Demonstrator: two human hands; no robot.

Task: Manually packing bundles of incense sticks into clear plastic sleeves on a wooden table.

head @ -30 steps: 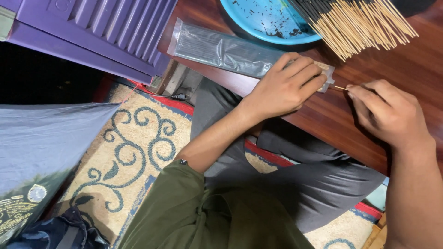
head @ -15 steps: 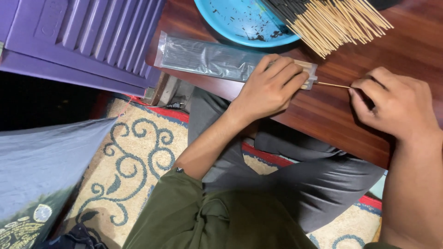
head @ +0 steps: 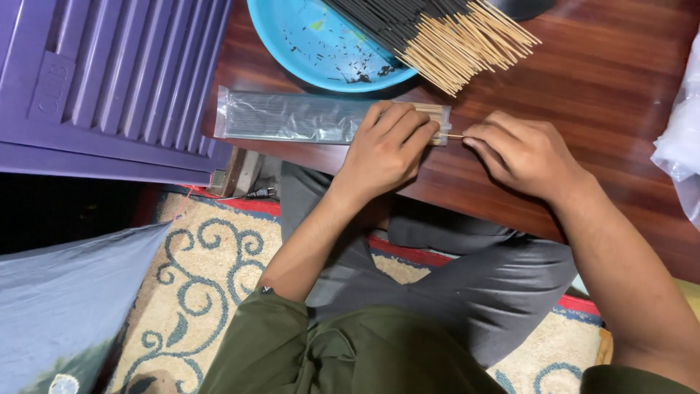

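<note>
Left hand [head: 385,149] pins a clear packet [head: 292,117]; right hand [head: 521,153] pinches a stick [head: 456,136].

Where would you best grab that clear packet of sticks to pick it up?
Probably at the sealed end of the packet, coming from the left. It lies flat and long on the table, and that end is free. The left hand presses the open end, where the right hand pinches a stick at the mouth. A grip across its narrow width should suit the slim shape.
</note>
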